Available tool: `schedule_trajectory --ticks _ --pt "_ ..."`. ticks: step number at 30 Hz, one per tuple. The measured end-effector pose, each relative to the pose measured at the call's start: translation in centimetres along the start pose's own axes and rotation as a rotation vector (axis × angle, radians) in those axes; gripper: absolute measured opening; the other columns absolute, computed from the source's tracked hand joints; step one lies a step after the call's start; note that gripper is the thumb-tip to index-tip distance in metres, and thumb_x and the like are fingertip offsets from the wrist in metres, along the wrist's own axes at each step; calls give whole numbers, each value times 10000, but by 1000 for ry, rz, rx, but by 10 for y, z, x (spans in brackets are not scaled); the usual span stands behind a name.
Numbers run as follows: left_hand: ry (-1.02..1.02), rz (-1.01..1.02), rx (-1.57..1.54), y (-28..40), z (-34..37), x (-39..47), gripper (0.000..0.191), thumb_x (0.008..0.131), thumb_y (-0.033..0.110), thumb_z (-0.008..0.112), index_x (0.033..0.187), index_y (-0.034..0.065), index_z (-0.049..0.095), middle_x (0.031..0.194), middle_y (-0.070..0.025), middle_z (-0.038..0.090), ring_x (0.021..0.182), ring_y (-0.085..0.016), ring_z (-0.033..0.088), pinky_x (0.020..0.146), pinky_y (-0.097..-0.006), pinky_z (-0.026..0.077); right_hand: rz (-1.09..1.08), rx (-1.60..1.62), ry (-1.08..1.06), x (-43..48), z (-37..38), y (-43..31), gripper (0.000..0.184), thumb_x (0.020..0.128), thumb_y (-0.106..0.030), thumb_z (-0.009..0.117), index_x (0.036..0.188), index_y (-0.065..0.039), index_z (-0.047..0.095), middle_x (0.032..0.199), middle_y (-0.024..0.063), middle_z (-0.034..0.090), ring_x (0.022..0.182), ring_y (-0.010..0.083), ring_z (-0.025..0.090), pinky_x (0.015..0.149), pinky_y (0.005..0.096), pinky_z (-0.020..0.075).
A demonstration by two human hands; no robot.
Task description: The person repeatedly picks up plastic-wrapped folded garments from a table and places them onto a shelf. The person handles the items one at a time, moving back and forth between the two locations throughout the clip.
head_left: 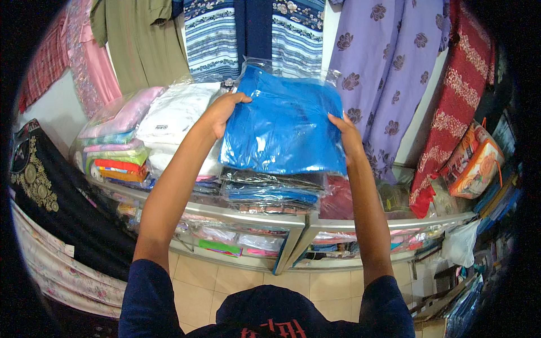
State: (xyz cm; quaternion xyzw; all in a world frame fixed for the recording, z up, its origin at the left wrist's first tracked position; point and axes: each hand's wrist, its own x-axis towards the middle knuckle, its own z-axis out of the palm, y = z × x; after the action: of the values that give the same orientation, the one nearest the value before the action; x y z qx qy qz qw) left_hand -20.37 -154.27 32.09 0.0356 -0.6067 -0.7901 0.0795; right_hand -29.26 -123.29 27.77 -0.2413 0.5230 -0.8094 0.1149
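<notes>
Between my two hands is a folded blue garment in a clear plastic bag (283, 122). My left hand (226, 110) grips its left edge, thumb on top and fingers hidden beneath. On the opposite edge my right hand (347, 130) holds the bag, the thumb and a fingertip showing. Directly below the blue package rises a stack of bagged folded garments (272, 196), dark, blue and brown. To its left stands a pile of white bagged garments (177, 114), close to my left forearm. A dark red folded cloth (337, 198) lies right of the stack.
A glass display case with a metal frame (253, 219) carries the piles. Further left are pink and multicoloured bagged textiles (116, 126). Behind hang an olive garment (143, 46), a purple flowered one (380, 63) and a red patterned cloth (456, 88). An orange-and-white bag (475, 162) sits far right.
</notes>
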Motion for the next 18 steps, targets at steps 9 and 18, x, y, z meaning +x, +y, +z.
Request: schedule_trajectory --ticks 9,18 --pt "25 -65 131 -29 -29 56 398 856 110 652 1236 15 579 1085 -176 691 918 -323 703 877 -525 593 78 45 -41 43 -11 45 569 963 -175 640 1492 -102 446 1175 110 667 955 239 684 850 411 599" --pt "231 97 1318 -105 -58 83 1035 862 219 722 1554 -142 41 1212 -348 638 1099 -431 660 981 -419 520 290 -33 -16 50 -40 117 600 970 -206 661 1504 -72 424 1316 153 616 1074 263 661 955 437 561"
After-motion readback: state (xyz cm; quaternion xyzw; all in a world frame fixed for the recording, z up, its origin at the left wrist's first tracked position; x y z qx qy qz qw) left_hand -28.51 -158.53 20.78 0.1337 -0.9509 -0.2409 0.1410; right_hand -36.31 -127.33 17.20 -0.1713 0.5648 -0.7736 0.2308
